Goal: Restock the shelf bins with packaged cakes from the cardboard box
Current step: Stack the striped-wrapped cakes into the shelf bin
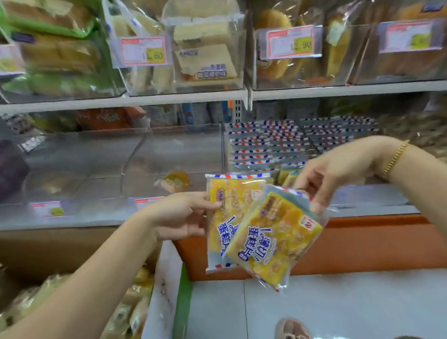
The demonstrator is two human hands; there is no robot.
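Note:
Two yellow packaged cakes hang in front of the lower shelf. My left hand (182, 216) pinches the left packet (224, 215) by its upper left edge. My right hand (337, 177) pinches the top corner of the tilted right packet (275, 240), which overlaps the left one. Behind them a clear bin (267, 145) holds a row of the same striped-edged packets standing on end. To its left a clear bin (172, 151) holds a single small cake (174, 181). The cardboard box (67, 252) at lower left holds several wrapped cakes.
The upper shelf (184, 97) carries clear bins of packaged cakes and breads with price tags. An orange base panel (367, 245) runs under the lower shelf. Pale floor tiles (339, 302) lie below, with my slippered foot (294, 336) at the bottom.

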